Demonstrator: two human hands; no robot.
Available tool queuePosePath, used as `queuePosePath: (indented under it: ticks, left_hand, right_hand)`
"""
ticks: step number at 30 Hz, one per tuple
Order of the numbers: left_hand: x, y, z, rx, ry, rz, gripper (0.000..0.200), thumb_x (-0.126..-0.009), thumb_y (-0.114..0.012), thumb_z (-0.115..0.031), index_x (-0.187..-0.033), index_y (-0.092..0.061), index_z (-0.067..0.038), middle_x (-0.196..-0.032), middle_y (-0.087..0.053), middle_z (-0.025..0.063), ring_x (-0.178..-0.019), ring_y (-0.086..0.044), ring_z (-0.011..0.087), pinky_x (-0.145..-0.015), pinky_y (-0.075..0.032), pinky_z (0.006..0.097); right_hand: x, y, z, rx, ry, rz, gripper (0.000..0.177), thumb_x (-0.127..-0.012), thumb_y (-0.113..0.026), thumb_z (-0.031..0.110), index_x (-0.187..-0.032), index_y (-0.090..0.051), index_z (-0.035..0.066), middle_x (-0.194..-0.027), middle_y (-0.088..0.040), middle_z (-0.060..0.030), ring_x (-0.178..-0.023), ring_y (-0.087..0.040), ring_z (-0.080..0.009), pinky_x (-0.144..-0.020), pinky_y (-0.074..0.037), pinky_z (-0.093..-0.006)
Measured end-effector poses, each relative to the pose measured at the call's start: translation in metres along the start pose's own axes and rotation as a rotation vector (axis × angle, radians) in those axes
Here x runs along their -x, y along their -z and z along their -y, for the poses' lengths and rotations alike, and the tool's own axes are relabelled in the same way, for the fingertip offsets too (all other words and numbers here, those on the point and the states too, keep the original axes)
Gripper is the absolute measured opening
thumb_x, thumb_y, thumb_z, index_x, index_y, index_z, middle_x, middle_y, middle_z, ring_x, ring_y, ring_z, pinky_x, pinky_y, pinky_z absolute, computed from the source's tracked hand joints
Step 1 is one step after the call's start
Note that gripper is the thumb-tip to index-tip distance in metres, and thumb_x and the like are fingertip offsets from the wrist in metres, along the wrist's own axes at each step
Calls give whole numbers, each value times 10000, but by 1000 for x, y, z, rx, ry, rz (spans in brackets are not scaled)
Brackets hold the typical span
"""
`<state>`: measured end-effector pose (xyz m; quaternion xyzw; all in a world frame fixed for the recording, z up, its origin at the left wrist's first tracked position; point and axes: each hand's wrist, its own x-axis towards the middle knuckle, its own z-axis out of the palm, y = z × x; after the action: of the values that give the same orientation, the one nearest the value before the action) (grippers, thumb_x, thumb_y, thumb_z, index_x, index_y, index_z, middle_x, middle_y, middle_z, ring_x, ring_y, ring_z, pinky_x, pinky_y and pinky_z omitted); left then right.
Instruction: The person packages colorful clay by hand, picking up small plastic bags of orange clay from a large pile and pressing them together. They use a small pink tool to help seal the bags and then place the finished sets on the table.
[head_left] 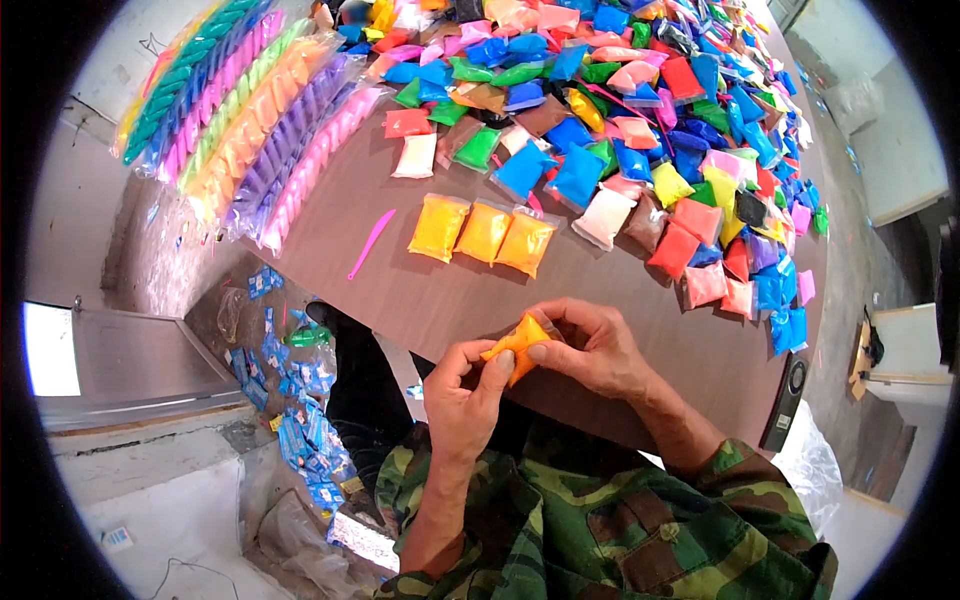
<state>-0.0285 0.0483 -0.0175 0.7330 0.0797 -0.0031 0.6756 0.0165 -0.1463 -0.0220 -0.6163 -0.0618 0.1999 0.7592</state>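
Both hands grip one small clear packet of orange clay (515, 352) at the table's near edge. My left hand (467, 392) pinches its left side, with thumb and fingers closed on it. From the right, my right hand (592, 350) presses its thumb on the packet, fingers curled behind. Beyond the hands, three yellow-orange packets (487, 231) lie side by side in a row on the brown table (400, 310). Left of that row is a thin pink plastic modelling tool (372, 243).
A large heap of coloured packets (620, 130) covers the table's far and right parts. Long bags of twisted coloured pieces (260, 120) lie at the far left. A black device (785, 400) sits at the right edge. Blue wrappers (305, 440) litter the floor.
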Motion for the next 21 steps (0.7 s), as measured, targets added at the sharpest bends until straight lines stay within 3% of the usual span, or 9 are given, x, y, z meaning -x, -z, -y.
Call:
queuePosePath:
  ticks: [4, 9, 12, 21]
  left_hand:
    - [2, -3, -6, 81, 53, 16, 221, -966, -752, -134, -1088, -683, 37, -928, -712, 58, -800, -644, 93, -732, -528, 231]
    - [-1, -8, -14, 136, 21, 0, 259, -959, -756, -141, -1122, -688, 47, -952, -727, 80, -858, -666, 113, -789, -541, 246]
    - [-1, -3, -16, -57, -29, 65, 262, -957, -754, -153, -1116, -697, 48, -966, -738, 73, -881, -661, 106, -812, -538, 250]
    - [3, -3, -3, -85, -61, 80, 223, -958, -745, -148, -1081, -716, 36, -923, -740, 56, -836, -636, 79, -767, -526, 246]
  right_hand:
    - [-2, 5, -1, -136, -39, 12, 356, -943, -767, 102, -1249, -656, -43, -1112, -700, -33, -997, -653, -84, -880, -553, -252]
    - [-1, 6, -3, -91, -6, 9, 358, -944, -772, 115, -1248, -660, -36, -1107, -703, -30, -996, -655, -85, -884, -556, -257]
    - [0, 4, -2, -12, 18, 37, 352, -950, -767, 125, -1242, -658, -37, -1097, -701, -24, -984, -653, -81, -886, -552, -253]
    - [1, 4, 2, 23, 10, 40, 255, -980, -730, 143, -1165, -690, -29, -1031, -708, -12, -940, -645, -70, -831, -547, -246]
